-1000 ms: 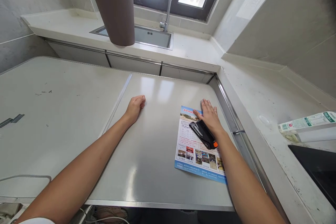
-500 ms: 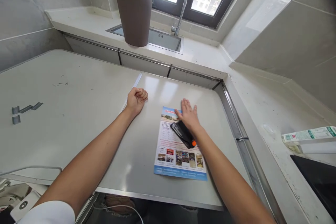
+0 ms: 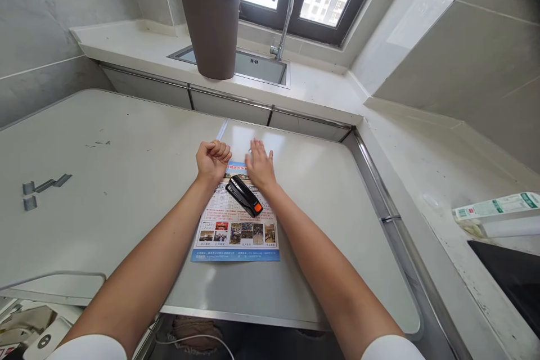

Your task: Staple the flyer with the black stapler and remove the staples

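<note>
A printed colour flyer [image 3: 236, 230] lies flat on the white table [image 3: 329, 202]. A black stapler [image 3: 243, 196] with an orange end rests on the flyer's upper half. My right hand [image 3: 259, 166] lies flat with fingers stretched out on the flyer's top right corner, just right of the stapler. My left hand [image 3: 213, 158] is curled into a loose fist at the flyer's top left corner, with nothing visible in it.
A brown bin [image 3: 211, 22] stands on the counter by the sink [image 3: 257, 64] and tap [image 3: 282, 11]. A boxed roll [image 3: 498, 211] lies on the right counter beside a black hob [image 3: 510, 275]. Small metal pieces [image 3: 42, 187] lie at left. A cable [image 3: 189, 338] hangs below the table.
My right hand has slid the flyer and stapler leftward across the table until they reach my left fist. The view has shifted a little.
</note>
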A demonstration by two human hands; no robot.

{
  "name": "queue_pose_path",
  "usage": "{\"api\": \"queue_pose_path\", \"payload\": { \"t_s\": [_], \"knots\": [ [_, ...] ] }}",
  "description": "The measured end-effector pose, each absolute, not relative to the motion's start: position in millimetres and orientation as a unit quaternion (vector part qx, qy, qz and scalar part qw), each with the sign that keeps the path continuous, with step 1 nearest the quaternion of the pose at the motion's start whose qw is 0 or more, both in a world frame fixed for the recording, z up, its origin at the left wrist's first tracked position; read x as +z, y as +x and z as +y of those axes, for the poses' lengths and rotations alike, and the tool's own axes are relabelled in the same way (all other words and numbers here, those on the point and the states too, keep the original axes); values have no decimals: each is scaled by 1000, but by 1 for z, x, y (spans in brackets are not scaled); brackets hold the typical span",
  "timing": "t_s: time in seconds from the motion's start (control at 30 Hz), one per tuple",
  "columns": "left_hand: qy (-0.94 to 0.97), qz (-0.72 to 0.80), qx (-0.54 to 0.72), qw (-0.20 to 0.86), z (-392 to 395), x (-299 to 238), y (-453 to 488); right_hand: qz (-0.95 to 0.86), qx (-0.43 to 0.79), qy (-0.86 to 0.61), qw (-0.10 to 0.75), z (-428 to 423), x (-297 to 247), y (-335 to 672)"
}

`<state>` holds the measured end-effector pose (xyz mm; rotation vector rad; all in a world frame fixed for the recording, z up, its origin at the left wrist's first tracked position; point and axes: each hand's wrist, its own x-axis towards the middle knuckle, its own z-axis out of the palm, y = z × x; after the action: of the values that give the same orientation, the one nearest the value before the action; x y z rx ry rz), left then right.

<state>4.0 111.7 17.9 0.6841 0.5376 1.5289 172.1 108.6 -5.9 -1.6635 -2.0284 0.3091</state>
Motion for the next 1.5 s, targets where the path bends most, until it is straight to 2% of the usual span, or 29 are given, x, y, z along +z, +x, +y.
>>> {"api": "queue_pose_path", "payload": {
  "t_s": [0.07,0.17,0.4,0.57,0.7,1.2,1.27,1.37,1.43,1.5],
  "knots": [
    [279,206,670,656,113,16,4,-705,90,-639,295,106,3,196],
    [273,177,667,670,113,15,5,-653,48,-719,233,97,12,259],
    [260,188,656,683,112,17,8,-569,7,-808,151,51,7,419],
    [267,202,649,683,112,16,8,-576,-41,-813,76,43,-8,441],
    [290,191,647,679,112,16,7,-577,-35,-813,67,49,-9,438],
    [288,203,643,680,111,19,9,-583,-22,-805,110,47,-10,443],
    [279,207,644,682,110,19,10,-598,-17,-787,148,44,-9,441],
    [262,219,640,689,109,19,13,-658,24,-706,263,38,-2,420],
    [259,224,633,695,108,19,15,-714,97,-614,322,31,5,387],
    [265,224,626,699,107,19,17,-770,184,-511,334,21,13,341]
  ]
}}
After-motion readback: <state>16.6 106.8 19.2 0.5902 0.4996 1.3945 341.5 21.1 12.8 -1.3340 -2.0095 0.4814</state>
